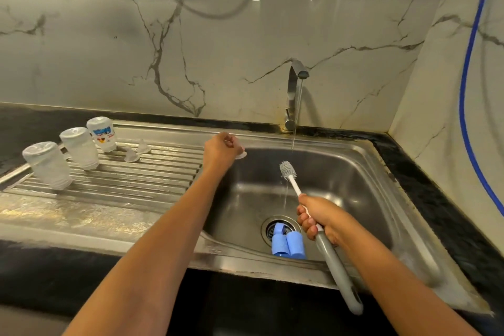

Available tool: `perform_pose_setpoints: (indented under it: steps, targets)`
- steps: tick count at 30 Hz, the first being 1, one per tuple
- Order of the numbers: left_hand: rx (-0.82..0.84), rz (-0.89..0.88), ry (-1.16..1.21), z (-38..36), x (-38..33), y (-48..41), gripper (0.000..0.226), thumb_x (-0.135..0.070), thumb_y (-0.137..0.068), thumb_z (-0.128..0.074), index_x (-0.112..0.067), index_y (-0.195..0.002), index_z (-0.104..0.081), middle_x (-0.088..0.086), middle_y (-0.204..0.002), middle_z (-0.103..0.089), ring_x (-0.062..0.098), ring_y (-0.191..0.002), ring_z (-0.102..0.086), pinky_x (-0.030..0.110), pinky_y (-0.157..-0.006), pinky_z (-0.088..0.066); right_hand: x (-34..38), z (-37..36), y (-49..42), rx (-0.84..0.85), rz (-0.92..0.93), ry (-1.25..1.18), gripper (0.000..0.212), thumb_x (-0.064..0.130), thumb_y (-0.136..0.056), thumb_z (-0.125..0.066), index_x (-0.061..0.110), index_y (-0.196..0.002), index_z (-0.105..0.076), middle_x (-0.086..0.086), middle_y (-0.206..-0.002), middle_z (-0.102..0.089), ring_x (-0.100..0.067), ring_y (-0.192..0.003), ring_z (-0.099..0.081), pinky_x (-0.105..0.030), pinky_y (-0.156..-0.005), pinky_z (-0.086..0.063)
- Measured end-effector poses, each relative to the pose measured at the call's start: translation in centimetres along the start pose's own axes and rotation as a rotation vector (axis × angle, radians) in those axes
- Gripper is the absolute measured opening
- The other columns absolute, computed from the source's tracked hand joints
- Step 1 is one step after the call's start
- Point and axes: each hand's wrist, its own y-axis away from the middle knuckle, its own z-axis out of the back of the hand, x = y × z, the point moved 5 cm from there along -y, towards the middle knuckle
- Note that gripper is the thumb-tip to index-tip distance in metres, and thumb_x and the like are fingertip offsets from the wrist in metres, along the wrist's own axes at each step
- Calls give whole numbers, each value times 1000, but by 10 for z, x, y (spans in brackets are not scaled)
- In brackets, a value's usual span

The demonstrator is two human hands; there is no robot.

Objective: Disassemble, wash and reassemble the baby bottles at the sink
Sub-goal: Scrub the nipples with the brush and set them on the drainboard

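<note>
The right hand [317, 222] is clenched round the bottle brush [324, 243], gripping where the white shaft meets the grey handle. The looped end of the handle reaches back over the sink's near rim. The grey bristle head points up and away, above the basin.

Just left of that hand, 2 blue plastic bottle parts [287, 245] lie side by side on the basin floor, touching each other and overlapping the drain strainer [270, 228]. Whether they are rings or caps I cannot tell.

The steel sink [362, 172] is wet, and a thin stream of water falls just beside the bristle head.

Farther off, the left hand [222, 147] is curled over the basin's far left corner, pinching a clear nipple [241, 155] in its fingertips.

On the ribbed draining board [136, 180] to the left, 3 clear baby bottles stand mouth down in a row: the nearest [47, 165], the middle one [79, 148], and the farthest [102, 133], which bears a printed picture. 2 more clear nipples [132, 157] sit on the ribs near the printed bottle.

At the back, the running faucet [294, 95] rises against the veined marble wall [109, 49]. A blue hose [469, 84] hangs down the right-hand wall.
</note>
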Motion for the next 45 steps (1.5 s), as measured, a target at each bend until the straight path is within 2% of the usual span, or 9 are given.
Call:
perform_pose_setpoints:
  steps: [5, 10, 15, 20, 28, 35, 41, 45]
  targets:
    - [-133, 79, 9, 67, 39, -15, 12, -18, -77, -77, -18, -84, -66, 0, -84, -69, 18, -81, -66, 32, -75, -54, 19, -33, -10, 57, 14, -31, 48, 37, -104, -31, 13, -62, -37, -1, -41, -35, -8, -28, -30, -13, -30, -29]
    - [-276, 173, -78, 131, 79, -23, 18, -22, -84, -73, -16, -99, -65, 4, -97, -68, 19, -90, -62, 30, -75, -46, 29, -69, -18, 85, 20, 46, 51, 42, -104, -29, 14, -61, -38, -2, -42, -37, -10, -29, -34, -14, -31, -33]
    - [-372, 224, -126, 183, 115, -27, 20, -19, -91, -65, -11, -109, -64, 12, -111, -66, 27, -105, -60, 34, -84, -44, 30, -97, -26, 115, -3, 122, 52, 43, -103, -31, 14, -61, -41, -1, -46, -40, -13, -46, -38, -16, -34, -38]
    - [-398, 214, -165, 207, 136, -27, 28, -15, -92, -64, -8, -119, -62, 14, -121, -64, 30, -114, -58, 39, -96, -45, 30, -116, -29, 130, -26, 128, 51, 45, -102, -32, 16, -61, -40, 2, -44, -36, -8, -30, -33, -11, -31, -31]
    - [-373, 226, -227, 210, 151, -27, 29, -17, -92, -63, -9, -120, -61, 13, -120, -64, 28, -111, -59, 33, -86, -44, 28, -131, -28, 139, -37, 147, 50, 45, -102, -32, 16, -61, -39, 4, -44, -35, -4, -30, -30, -10, -31, -27]
    - [-409, 135, -223, 201, 125, -25, 41, -20, -89, -68, -11, -126, -53, 14, -126, -61, 31, -116, -57, 40, -91, -47, 28, -121, -26, 130, -44, 115, 51, 44, -103, -32, 16, -60, -39, 4, -43, -34, -4, -27, -29, -10, -29, -26]
    - [-320, 13, -206, 151, 73, -23, 35, -22, -90, -66, -11, -122, -55, 11, -122, -61, 27, -111, -58, 30, -82, -42, 31, -92, -16, 99, 10, 147, 48, 40, -104, -30, 16, -63, -38, 6, -38, -33, -3, -25, -26, -12, -26, -23]
    - [-246, -20, -172, 105, 49, -13, 31, -17, -90, -66, -11, -119, -56, 10, -120, -60, 24, -111, -57, 28, -83, -41, 30, -60, -9, 75, 16, 113, 48, 38, -105, -30, 15, -63, -37, 6, -37, -31, -2, -25, -24, -10, -26, -22]
